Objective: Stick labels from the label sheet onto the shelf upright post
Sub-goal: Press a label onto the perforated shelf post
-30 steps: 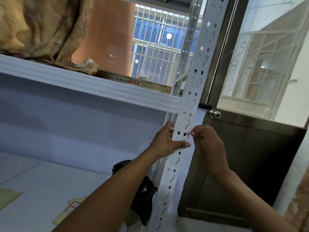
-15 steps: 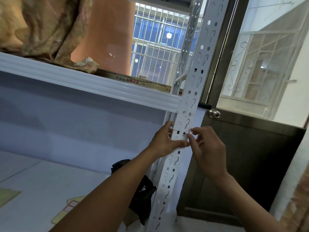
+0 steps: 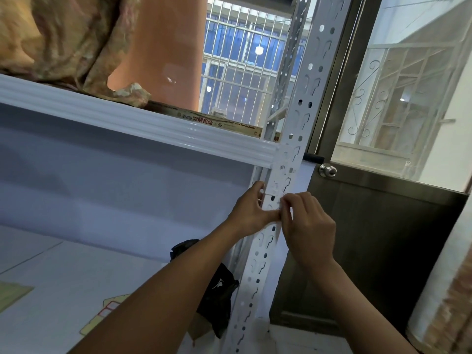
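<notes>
The left hand [image 3: 251, 213] wraps the post [image 3: 293, 154] from its left edge, fingers curled behind the edge and thumb laid across the front face. The right hand [image 3: 307, 226] pinches at the post's right edge, fingertips [image 3: 286, 204] bunched together and touching the left thumb tip. Between thumb and fingertips a pale label [image 3: 274, 204] lies flat on the front face, covering some of the holes; whether the right fingers hold its edge or only press it I cannot tell. Just above the hands, more white labels [image 3: 281, 172] cover the post up to where the shelf beam [image 3: 127, 129] joins it. Below the hands the post runs bare, its slots open. To the right of the right hand stands a door [image 3: 370, 221], its knob [image 3: 327, 170] above the knuckles. Under the left forearm a black bag [image 3: 217, 290] leans near the post's lower part. No label sheet shows.
</notes>
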